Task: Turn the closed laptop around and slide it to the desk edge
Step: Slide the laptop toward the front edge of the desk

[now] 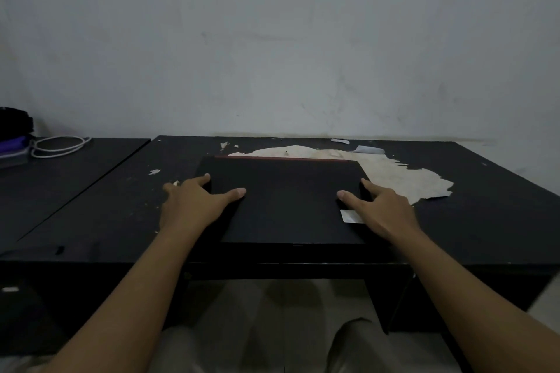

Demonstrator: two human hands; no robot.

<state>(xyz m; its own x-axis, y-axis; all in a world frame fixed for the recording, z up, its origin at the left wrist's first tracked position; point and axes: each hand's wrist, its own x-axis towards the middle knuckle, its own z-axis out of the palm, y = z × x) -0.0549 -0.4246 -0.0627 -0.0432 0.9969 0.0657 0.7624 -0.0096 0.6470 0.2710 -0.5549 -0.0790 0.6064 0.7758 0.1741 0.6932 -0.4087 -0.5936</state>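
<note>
A closed black laptop [288,200] lies flat on the dark desk [485,215], its red-trimmed edge toward the wall and its near edge close to the desk's front edge. My left hand [194,203] grips the laptop's left side, thumb on the lid and fingers along the side. My right hand [378,209] holds the right side the same way, thumb on top. A small white sticker [348,216] on the lid shows beside my right hand.
A large patch of peeled, pale surface [394,172] spreads behind and right of the laptop. A second dark table [60,179] adjoins at the left, with a coiled white cable [57,145] and a dark bag [15,124]. The wall stands right behind the desk.
</note>
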